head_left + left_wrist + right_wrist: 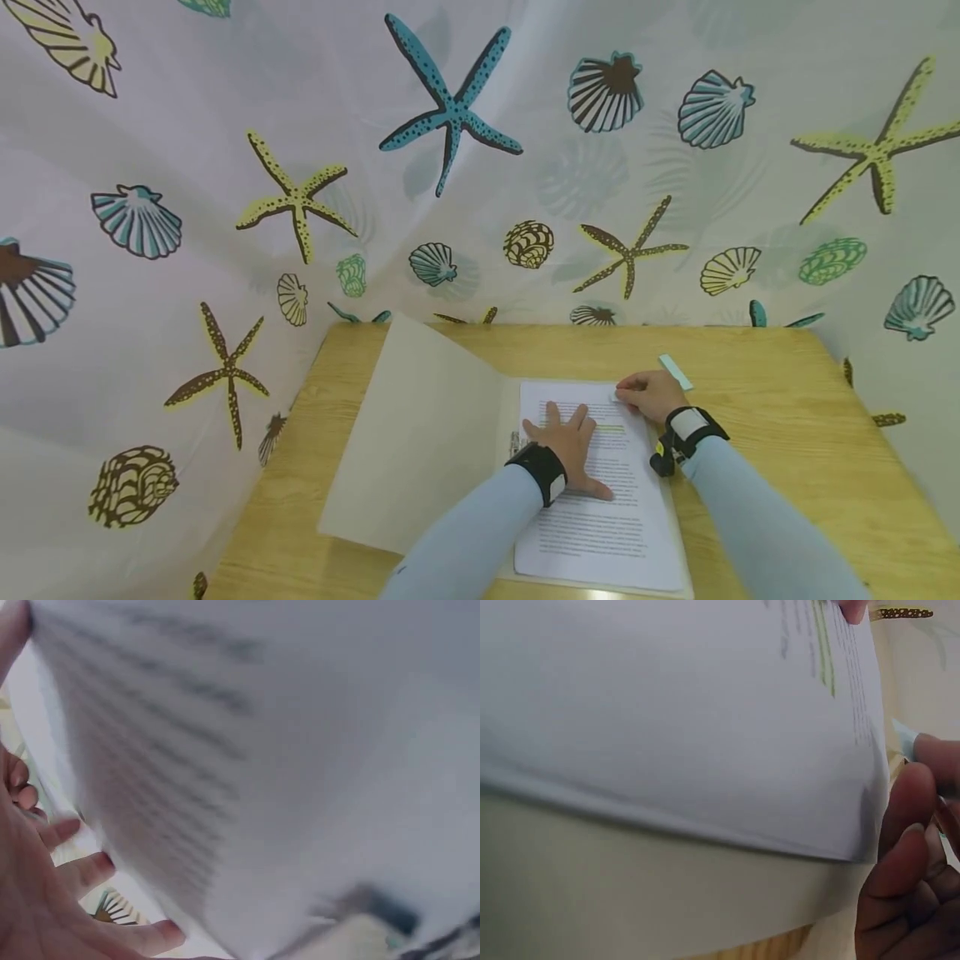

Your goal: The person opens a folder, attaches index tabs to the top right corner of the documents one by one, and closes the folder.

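Note:
A stack of printed pages (600,517) lies in an open cream folder (420,442) on a wooden table (787,433). One line is marked in yellow-green highlight (611,428). My left hand (572,442) lies flat on the middle of the top page, fingers spread. In the left wrist view those fingers (82,874) sit beside the blurred page (262,750). My right hand (651,393) is at the page's top right corner, fingers curled. The right wrist view shows its fingertips (904,847) pinching the edge of the page (667,712) above the folder (630,892).
A small pale green strip (675,372) lies on the table just beyond my right hand. The folder's cover is flipped open to the left. A curtain printed with shells and starfish (450,167) hangs around the table's back and sides.

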`<state>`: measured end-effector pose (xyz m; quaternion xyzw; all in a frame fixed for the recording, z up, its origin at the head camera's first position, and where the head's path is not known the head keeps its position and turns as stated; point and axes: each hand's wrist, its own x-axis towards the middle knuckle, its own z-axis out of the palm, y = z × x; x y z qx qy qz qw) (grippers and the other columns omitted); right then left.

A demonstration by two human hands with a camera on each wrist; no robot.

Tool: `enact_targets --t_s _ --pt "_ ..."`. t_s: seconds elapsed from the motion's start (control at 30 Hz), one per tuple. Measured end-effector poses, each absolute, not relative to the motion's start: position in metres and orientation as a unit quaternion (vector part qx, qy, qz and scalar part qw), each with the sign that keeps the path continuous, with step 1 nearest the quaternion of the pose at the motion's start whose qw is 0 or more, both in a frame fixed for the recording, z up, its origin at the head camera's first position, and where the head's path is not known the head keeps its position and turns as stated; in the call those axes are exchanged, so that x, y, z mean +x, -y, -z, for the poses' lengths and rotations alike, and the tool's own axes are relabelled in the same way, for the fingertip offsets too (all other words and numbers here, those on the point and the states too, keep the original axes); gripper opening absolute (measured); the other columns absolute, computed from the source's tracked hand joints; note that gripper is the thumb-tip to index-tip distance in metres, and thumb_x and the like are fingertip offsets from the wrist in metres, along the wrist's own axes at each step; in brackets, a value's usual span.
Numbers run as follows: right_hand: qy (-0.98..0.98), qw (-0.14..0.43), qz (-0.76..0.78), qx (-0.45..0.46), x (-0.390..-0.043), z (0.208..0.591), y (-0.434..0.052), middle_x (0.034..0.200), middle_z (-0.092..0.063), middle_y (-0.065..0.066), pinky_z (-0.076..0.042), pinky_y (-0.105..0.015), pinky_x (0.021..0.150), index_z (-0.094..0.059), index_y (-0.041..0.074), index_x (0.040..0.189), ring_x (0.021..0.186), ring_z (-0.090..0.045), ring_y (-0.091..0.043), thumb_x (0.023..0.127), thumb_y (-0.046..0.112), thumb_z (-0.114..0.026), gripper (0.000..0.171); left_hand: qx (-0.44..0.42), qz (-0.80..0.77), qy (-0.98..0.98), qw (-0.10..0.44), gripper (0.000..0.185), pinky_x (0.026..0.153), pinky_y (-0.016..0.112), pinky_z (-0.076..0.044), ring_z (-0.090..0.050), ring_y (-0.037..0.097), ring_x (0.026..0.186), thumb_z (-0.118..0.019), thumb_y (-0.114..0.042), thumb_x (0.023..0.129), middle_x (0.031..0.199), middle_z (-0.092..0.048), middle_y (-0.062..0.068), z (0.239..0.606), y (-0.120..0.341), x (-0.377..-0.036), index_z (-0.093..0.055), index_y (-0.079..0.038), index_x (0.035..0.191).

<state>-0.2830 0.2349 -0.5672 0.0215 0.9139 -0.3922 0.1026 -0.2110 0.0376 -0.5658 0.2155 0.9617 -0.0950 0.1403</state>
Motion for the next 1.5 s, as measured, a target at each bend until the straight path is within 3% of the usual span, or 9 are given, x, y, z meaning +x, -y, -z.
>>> enact_targets --t_s 0.2,0.4,1.2,1.5 --pt "-0.915 0.113 0.385 0.030 -0.284 0.571 -0.237 0.086 -0.069 -0.005 -0.047 -0.027 0.062 -0.072 0.005 0.101 0.071 -0.061 -0.016 0.086 0.027 -0.072 0.026 0.208 0.078 -0.960 0.173 0.120 0.088 0.072 -0.036 -0.021 0.041 0.141 -0.060 -0.092 0.043 0.159 -0.016 -0.011 0.553 -0.040 -0.210 -0.015 -0.054 0.148" --pt "-0.917 0.116 0.379 0.038 -0.283 0.575 -0.241 0.078 -0.068 -0.002 -0.045 -0.028 0.061 -0.072 0.005 0.100 0.069 -0.061 -0.016 0.085 0.031 -0.073 0.030 0.205 0.099 -0.958 0.173 0.121 0.085 0.070 -0.040 -0.021 0.041 0.141 -0.059 -0.093 0.043 0.159 -0.014 -0.009 0.549 -0.045 -0.208 -0.014 -0.053 0.148" --pt "-0.923 0.123 0.363 0.029 -0.286 0.571 -0.239 0.079 -0.069 -0.001 -0.042 -0.028 0.062 -0.073 0.006 0.097 0.070 -0.061 -0.016 0.087 0.029 -0.072 0.026 0.210 0.096 -0.958 0.169 0.122 0.085 0.069 -0.041 -0.022 0.042 0.140 -0.056 -0.094 0.043 0.159 -0.016 -0.007 0.547 -0.042 -0.209 -0.014 -0.051 0.149" --pt "-0.927 0.125 0.353 0.034 -0.286 0.573 -0.237 0.077 -0.069 -0.001 -0.041 -0.028 0.062 -0.074 0.006 0.096 0.071 -0.060 -0.016 0.087 0.031 -0.071 0.027 0.209 0.093 -0.960 0.162 0.125 0.082 0.073 -0.039 -0.021 0.045 0.139 -0.056 -0.095 0.039 0.159 -0.014 -0.006 0.566 -0.044 -0.214 -0.014 -0.052 0.149"
